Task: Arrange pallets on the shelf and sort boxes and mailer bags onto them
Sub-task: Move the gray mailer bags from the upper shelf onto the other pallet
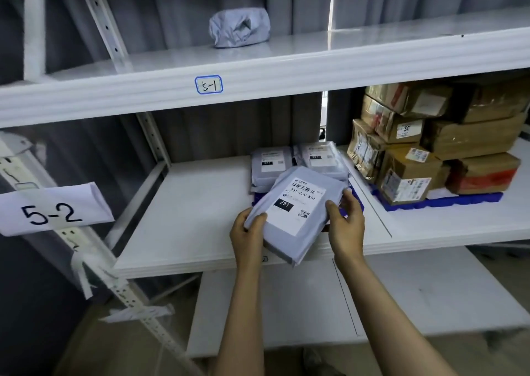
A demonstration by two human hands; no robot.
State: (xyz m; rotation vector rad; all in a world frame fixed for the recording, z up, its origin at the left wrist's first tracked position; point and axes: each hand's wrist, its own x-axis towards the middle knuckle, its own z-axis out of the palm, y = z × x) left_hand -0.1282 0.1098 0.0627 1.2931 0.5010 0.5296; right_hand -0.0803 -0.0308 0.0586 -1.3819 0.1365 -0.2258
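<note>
- A paper tag marked 5-2 [54, 209] hangs on the slanted upright at the far left.
- A label reading 5-1 [208, 84] sits on the front edge of the upper shelf [286, 68]. Above it, on that shelf, lies a crumpled grey mailer bag [239, 27].
- My left hand [248, 230] grips the near-left corner of a grey mailer bag with a 231 label [295, 215], thumb on top.
- I hold that bag label-up and tilted, over the near edge of the middle shelf [186, 209] and partly over a blue pallet [356, 200].
- Just beyond it, two flat mailer bags [271, 164] lie side by side on that pallet.
- My right hand [344, 223] clasps the bag's right edge, fingers curled over its far side.
- Farther right, taped cardboard boxes [430, 140] are stacked on a second blue pallet [459, 200] on the same shelf.
</note>
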